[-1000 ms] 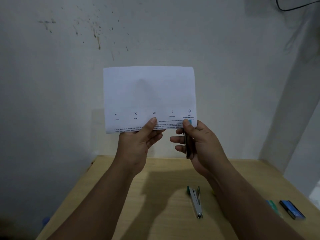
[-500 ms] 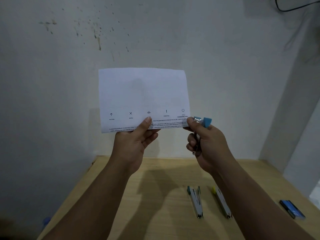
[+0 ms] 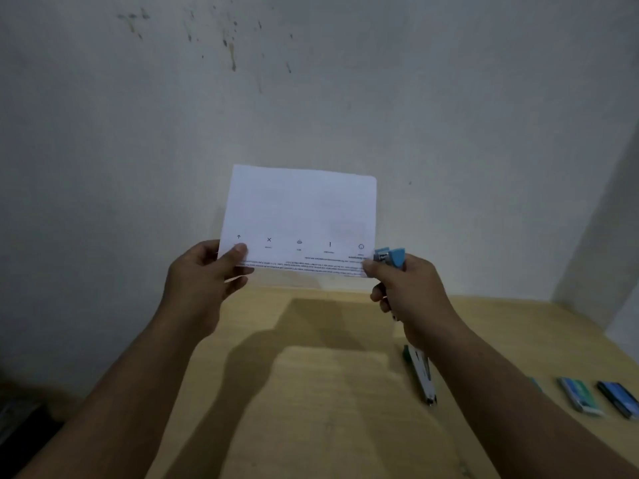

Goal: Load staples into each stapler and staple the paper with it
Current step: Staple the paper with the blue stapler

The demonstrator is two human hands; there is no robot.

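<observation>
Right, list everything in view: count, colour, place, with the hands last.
paper: one, white with small printed symbols and upside-down text, held up in front of the wall by both hands
blue stapler: one, light blue tip, in the right hand at the paper's lower right corner
green stapler: one, silver with a dark green end, lying on the table beside the right forearm
staple boxes: two, one green and white, one dark blue, side by side at the table's right edge
table: one, light wood, against the wall
wall: grey-white, dark spatter marks near the top
hands: left hand pinches the paper's lower left corner; right hand grips the blue stapler
</observation>
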